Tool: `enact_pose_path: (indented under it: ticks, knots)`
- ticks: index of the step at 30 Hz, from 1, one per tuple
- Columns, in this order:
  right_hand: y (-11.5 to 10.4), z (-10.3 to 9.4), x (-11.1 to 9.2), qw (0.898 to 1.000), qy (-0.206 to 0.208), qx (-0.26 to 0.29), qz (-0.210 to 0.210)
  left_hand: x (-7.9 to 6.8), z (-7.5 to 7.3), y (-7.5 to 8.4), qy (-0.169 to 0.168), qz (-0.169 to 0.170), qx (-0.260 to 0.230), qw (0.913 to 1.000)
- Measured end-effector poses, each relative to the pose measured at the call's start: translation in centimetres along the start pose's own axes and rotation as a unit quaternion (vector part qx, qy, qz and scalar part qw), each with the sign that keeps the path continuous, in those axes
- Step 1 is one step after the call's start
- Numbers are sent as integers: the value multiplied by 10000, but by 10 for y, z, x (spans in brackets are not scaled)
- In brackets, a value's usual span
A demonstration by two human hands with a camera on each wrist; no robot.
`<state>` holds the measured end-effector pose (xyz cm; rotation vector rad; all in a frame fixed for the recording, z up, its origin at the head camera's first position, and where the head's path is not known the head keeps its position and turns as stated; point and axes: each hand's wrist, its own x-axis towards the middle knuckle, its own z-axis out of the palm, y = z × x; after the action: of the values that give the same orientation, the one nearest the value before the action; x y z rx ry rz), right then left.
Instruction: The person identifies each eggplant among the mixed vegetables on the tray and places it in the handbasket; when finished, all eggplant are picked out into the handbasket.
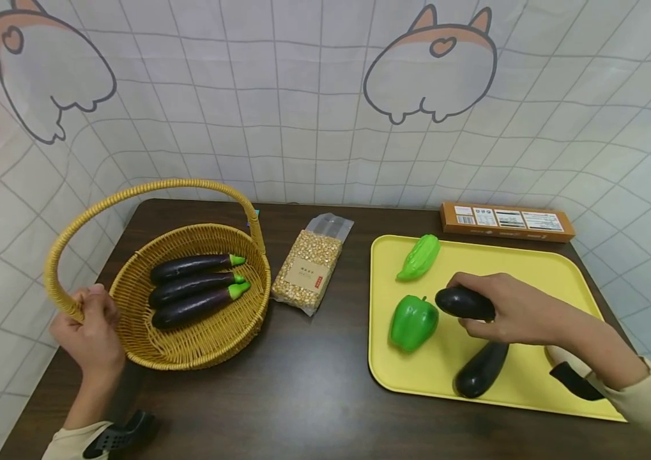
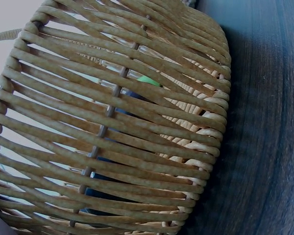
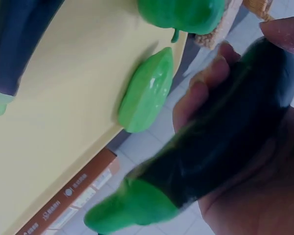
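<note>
My right hand (image 1: 506,306) holds a dark purple eggplant (image 1: 464,303) above the yellow tray; its green cap (image 3: 137,208) shows in the right wrist view. Another eggplant (image 1: 480,370) lies on the tray below that hand. To its left are a green bell pepper (image 1: 413,323) and a light green bitter melon (image 1: 420,257). My left hand (image 1: 91,324) grips the arched handle (image 1: 63,281) of a wicker basket (image 1: 210,358) near its lower left end. Inside the basket, three eggplants (image 1: 195,291) lie side by side. The left wrist view shows mostly the basket's woven side (image 2: 112,117).
A bag of corn kernels (image 1: 308,265) lies between the basket and the yellow tray (image 1: 379,377). Behind the tray is an orange-brown box (image 1: 506,222). A pale object (image 1: 568,359) on the tray is partly hidden by my right forearm. A grid-patterned cloth (image 1: 302,102) hangs behind the dark table (image 1: 314,409).
</note>
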<state>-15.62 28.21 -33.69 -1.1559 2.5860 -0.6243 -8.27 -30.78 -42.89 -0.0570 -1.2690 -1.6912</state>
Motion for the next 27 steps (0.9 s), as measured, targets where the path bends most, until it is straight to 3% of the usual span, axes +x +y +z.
enact_pose_path:
  ticks: [14,27]
  knots:
    - [-20,-7,23,9956,433,-743,-361,-1,-1,2,-4,29,-61,10000]
    - [-59,-12,71,9886,443,-1046,-992,0,2,2,-96,73,-84,9999]
